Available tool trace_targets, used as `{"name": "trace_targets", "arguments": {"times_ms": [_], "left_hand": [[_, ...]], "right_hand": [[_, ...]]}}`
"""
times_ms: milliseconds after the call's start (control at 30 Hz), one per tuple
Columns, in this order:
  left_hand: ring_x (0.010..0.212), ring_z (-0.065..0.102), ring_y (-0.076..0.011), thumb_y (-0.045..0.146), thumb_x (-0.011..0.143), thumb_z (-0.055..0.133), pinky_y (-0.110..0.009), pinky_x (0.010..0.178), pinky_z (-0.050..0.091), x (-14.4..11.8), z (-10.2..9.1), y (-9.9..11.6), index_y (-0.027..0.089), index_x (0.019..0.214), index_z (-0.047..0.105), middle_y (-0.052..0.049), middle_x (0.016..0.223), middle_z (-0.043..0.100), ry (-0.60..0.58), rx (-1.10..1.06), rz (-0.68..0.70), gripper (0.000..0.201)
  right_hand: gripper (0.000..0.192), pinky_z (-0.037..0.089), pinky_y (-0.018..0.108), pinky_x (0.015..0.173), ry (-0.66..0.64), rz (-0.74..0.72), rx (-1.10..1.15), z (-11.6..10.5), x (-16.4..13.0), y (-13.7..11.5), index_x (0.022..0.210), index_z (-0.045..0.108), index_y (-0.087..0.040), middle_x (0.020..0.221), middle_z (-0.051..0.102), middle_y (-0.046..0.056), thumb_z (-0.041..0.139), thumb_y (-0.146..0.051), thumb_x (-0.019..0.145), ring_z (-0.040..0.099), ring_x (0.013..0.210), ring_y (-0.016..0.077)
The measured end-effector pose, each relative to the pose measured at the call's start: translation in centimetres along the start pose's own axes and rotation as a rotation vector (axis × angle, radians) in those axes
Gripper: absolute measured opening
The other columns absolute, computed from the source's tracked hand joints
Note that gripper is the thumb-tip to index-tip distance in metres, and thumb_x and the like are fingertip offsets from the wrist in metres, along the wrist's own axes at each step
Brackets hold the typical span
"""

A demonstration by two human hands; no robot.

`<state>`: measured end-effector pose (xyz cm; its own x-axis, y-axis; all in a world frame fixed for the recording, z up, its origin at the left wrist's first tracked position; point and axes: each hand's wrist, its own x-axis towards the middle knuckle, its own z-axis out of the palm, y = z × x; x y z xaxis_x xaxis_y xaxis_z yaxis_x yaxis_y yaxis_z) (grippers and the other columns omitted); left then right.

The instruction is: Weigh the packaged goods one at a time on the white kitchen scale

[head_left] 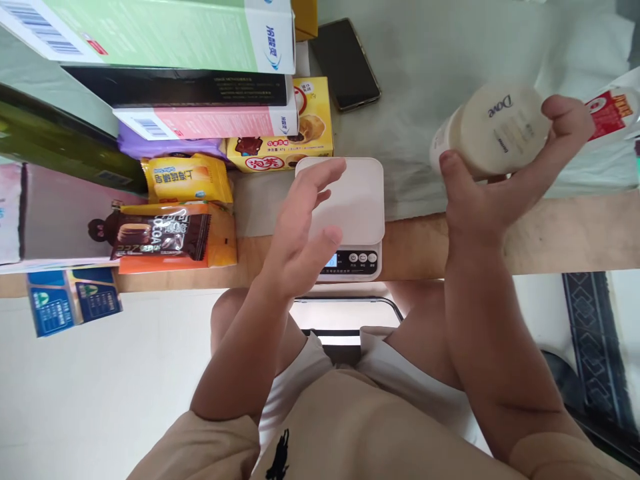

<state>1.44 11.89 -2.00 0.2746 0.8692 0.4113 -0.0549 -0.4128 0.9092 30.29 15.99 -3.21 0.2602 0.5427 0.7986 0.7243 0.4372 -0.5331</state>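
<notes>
My right hand [487, 200] grips a round cream-white Dove jar [505, 127], thumb on the near side and fingers around the far right. The jar is tilted, its lid facing me, above the cloth at the right. My left hand [303, 237] is over the left side of a white digital kitchen scale [353, 200], fingers apart with nothing in them. Whether it touches the scale I cannot tell. The scale's lit display is partly covered by my thumb; its buttons [363, 258] show at the front edge.
A dark phone [346, 65] lies beyond the scale. Stacked boxes [200, 123], a yellow snack box [315, 123], a yellow packet [187, 180], a brown cocoa packet [163, 235] and a green bottle [60, 130] crowd the left. A red-labelled package [613, 115] sits far right. The wooden table edge [565, 233] runs in front.
</notes>
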Motion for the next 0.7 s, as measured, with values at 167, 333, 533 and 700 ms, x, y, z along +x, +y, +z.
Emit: {"name": "trace_targets", "arguments": {"times_ms": [167,333,533,700], "left_hand": [[0.153,0.065,-0.0349,0.076,0.103,0.062,-0.050,0.124,0.060,0.0,0.1,0.1,0.041,0.160,0.063,-0.009,0.161,0.068,0.007,0.008,-0.013,0.067],[0.151,0.066,-0.0359,0.076,0.101,0.060,-0.051,0.123,0.061,0.2,0.0,-0.6,0.041,0.160,0.063,-0.008,0.159,0.069,0.025,0.027,0.018,0.069],[0.147,0.068,-0.0353,0.081,0.098,0.062,-0.049,0.120,0.063,0.4,-0.4,-1.1,0.043,0.159,0.065,-0.007,0.157,0.071,0.043,0.029,0.056,0.072],[0.140,0.072,-0.0342,0.082,0.102,0.059,-0.053,0.116,0.064,0.4,-0.2,3.4,0.038,0.151,0.071,-0.008,0.148,0.074,0.135,0.113,0.069,0.067]], "right_hand": [[0.076,0.037,0.070,0.129,0.035,0.269,-0.208,0.3,0.2,3.3,0.124,0.056,-0.028,0.136,0.057,0.016,0.102,-0.043,0.066,0.048,0.135,0.0394],[0.074,0.038,0.067,0.126,-0.008,0.312,-0.233,1.4,0.1,5.1,0.123,0.049,-0.028,0.134,0.051,0.017,0.101,-0.043,0.072,0.041,0.135,0.0375],[0.080,0.036,0.072,0.130,-0.006,0.316,-0.293,2.0,-0.3,6.4,0.119,0.048,-0.028,0.136,0.043,0.018,0.102,-0.020,0.061,0.040,0.141,0.0384],[0.075,0.025,0.077,0.135,-0.088,0.291,-0.266,0.6,-0.3,3.5,0.134,0.046,-0.028,0.159,0.023,0.023,0.092,-0.021,0.075,0.013,0.168,0.0430]]}}
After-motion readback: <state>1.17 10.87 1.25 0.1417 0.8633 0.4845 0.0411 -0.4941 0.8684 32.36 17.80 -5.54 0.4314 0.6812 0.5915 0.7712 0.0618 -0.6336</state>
